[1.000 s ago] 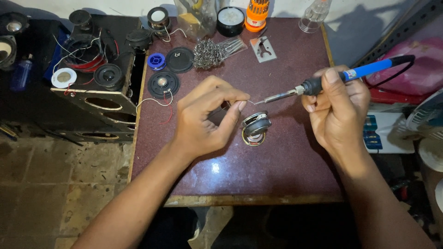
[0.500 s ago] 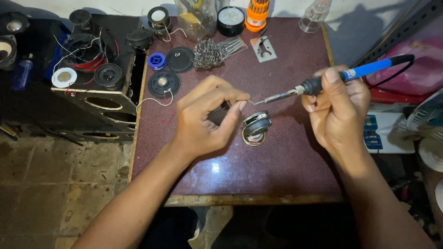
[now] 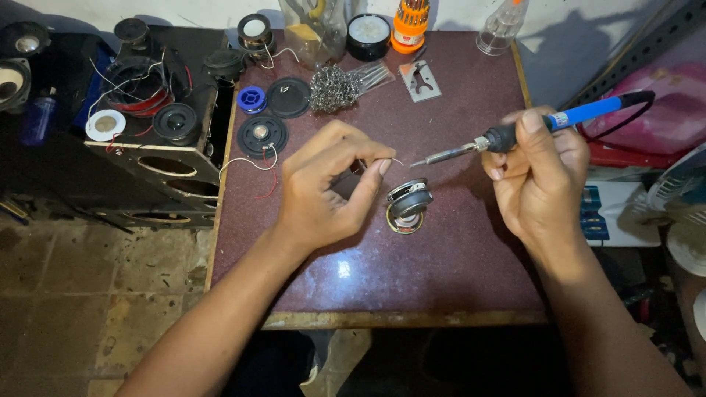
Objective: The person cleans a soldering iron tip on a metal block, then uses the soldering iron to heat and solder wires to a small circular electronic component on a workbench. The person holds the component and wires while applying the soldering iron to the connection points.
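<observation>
While hands pinch wire, soldering iron near speaker

Left hand fingertips pinched together; right hand in a closed grip.

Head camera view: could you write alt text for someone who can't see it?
A right hand points a blue-handled soldering iron at a thin wire pinched in the left hand, above a small round speaker on a dark red table. More speakers and tools line the far edge.
</observation>
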